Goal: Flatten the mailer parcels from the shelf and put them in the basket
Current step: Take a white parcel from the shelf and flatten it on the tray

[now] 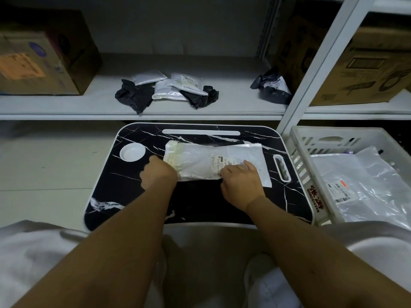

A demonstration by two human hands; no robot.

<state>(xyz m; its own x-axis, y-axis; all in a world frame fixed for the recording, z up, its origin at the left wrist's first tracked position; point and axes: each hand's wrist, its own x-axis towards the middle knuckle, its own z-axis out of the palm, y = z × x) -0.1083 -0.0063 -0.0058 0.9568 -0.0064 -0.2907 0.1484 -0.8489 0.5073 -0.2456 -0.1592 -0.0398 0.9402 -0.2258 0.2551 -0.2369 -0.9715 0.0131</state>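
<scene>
A white mailer parcel (206, 157) with a printed label lies across the black marble-patterned lap tray (124, 181). My left hand (159, 174) grips its near left edge with curled fingers. My right hand (241, 178) holds the near edge right of the label, fingers curled over the plastic. On the shelf (66, 105) behind lies a heap of black and silver mailers (165, 90), and a dark crumpled mailer (272, 87) sits apart to the right. The white slatted basket (300, 156) at the right holds flattened clear and white mailers (355, 185).
Cardboard boxes stand on the shelf at far left (42, 54) and at right (364, 65) beyond a white upright post (311, 70). A round white cup recess (132, 152) is set in the tray's left side. Pale floor lies left of the tray.
</scene>
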